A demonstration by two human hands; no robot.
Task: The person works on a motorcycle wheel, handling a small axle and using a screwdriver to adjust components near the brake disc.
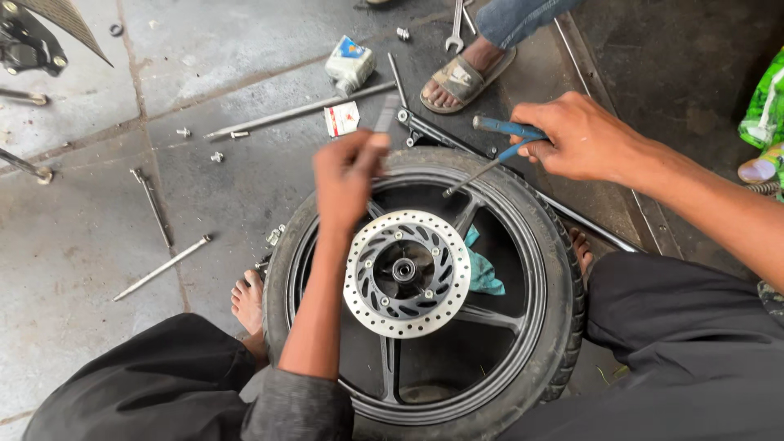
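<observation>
L hand [347, 175]: raised over wheel [425, 302] rim, fingers pinching a blurred grey bit.
R hand [580, 135]: fist round blue-handled tool [490, 147], tip at rim.
Wheel: flat on concrete floor [73, 245] btwn knees.

A black-tyred motorcycle wheel [425, 294] with a drilled brake disc [406, 273] lies flat; a blue-handled tool [498, 147] crosses its rim.

white bottle [349, 64], blue-orange label, floor top | small white-red packet [341, 118] just below | green bag [764, 106], right edge
</observation>
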